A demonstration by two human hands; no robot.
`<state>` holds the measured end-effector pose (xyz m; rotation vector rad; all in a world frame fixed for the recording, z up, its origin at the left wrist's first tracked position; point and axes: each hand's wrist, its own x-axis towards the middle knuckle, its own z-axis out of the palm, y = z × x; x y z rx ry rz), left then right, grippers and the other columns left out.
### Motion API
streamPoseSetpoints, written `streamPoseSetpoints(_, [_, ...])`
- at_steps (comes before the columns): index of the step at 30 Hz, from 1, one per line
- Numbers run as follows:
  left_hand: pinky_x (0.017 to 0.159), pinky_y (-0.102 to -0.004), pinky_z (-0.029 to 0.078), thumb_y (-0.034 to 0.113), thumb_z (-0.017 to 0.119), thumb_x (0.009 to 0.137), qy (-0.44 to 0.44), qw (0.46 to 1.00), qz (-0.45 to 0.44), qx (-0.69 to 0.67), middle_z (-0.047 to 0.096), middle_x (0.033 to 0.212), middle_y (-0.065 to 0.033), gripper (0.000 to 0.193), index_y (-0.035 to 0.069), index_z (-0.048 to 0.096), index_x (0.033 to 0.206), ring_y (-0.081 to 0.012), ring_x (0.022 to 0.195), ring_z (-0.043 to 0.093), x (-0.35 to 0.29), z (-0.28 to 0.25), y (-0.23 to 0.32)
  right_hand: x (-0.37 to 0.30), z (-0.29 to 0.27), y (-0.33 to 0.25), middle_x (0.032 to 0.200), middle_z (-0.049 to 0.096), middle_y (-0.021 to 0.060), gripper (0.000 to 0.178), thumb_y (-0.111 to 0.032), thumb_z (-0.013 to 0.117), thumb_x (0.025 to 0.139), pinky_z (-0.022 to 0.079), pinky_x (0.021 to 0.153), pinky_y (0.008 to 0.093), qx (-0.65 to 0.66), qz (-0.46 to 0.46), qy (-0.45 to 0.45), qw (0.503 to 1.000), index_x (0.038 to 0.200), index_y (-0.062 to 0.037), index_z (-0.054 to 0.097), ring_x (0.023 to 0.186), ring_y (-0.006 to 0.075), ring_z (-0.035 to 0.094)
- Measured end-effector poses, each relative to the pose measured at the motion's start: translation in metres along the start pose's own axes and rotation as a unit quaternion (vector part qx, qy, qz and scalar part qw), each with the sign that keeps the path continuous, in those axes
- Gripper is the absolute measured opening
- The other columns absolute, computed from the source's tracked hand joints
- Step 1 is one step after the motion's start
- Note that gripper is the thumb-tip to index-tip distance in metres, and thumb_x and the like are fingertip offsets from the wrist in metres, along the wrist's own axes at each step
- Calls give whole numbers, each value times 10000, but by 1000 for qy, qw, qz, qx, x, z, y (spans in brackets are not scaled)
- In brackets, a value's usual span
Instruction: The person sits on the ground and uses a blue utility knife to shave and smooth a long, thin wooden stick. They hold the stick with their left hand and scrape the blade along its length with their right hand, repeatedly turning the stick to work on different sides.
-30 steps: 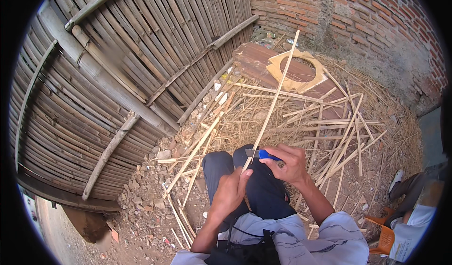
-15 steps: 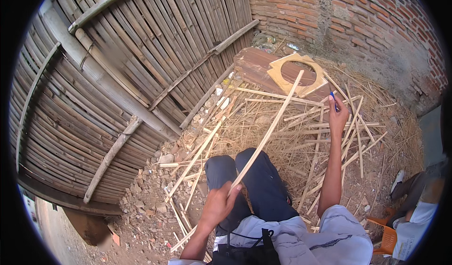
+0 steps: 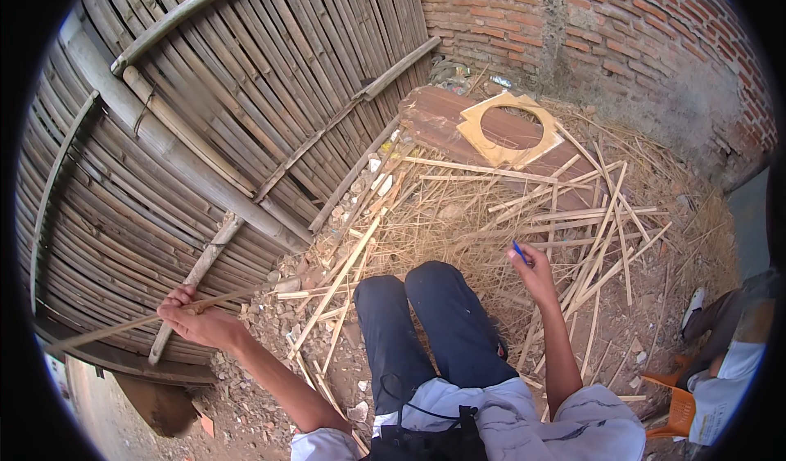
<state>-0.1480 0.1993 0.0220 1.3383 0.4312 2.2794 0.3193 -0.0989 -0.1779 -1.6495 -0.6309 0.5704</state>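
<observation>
My left hand (image 3: 201,320) is out at the far left, closed round a long thin bamboo strip (image 3: 123,327), which lies roughly level across the bamboo wall. In front of my right knee, my right hand (image 3: 536,273) grips a small blue tool (image 3: 519,251), its tip pointing up and left; its exact kind is too small to make out. Beyond that hand, loose bamboo strips (image 3: 602,240) lie criss-crossed on straw and shavings. More strips (image 3: 348,273) rest on the rubble left of my knees.
A yellowish board with a round hole (image 3: 471,125) lies on a brown wooden panel (image 3: 434,109) by the brick wall (image 3: 491,15). A bamboo wall (image 3: 246,92) runs along the left. At right, another person (image 3: 720,354) sits on an orange plastic chair (image 3: 681,412).
My left hand has swung far left with the bamboo strip, which stood slanting up before me. My right hand has come nearer and left, still holding the blue tool.
</observation>
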Motion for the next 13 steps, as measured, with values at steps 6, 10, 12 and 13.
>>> streamPoseSetpoints(6, [1137,-432,517,591,510,1097,-32,962,-269,-37,645,1250,-109,583,45,628,1264,-237,1256,603,-41,41,17,-33,52,-55,1102,775,56,348,-249,748,1054,539,885,283,61,14,-106,992,1278,16,721,979,108,700])
streamPoseSetpoints(10, [1171,-461,503,617,502,1082,-86,870,-444,-195,667,1180,-104,709,38,547,1488,-262,1201,640,-125,58,-1,-38,71,-86,1100,765,54,450,-240,728,1064,531,835,221,171,13,-133,976,1437,-1,653,975,113,708])
streamPoseSetpoints(12, [1181,-441,469,572,524,1096,-81,818,-511,-254,649,1193,-82,673,72,520,1546,-262,1161,627,-161,69,4,-41,76,-100,1099,764,59,503,-253,727,1064,533,834,208,223,9,-140,965,1492,-13,617,979,122,716])
streamPoseSetpoints(13, [1181,-441,469,572,524,1096,-80,817,-511,-255,649,1193,-82,673,72,520,1546,-262,1161,627,-163,70,4,-41,74,-101,1099,764,59,503,-253,727,1064,533,834,208,221,9,-139,965,1492,-13,617,979,122,716])
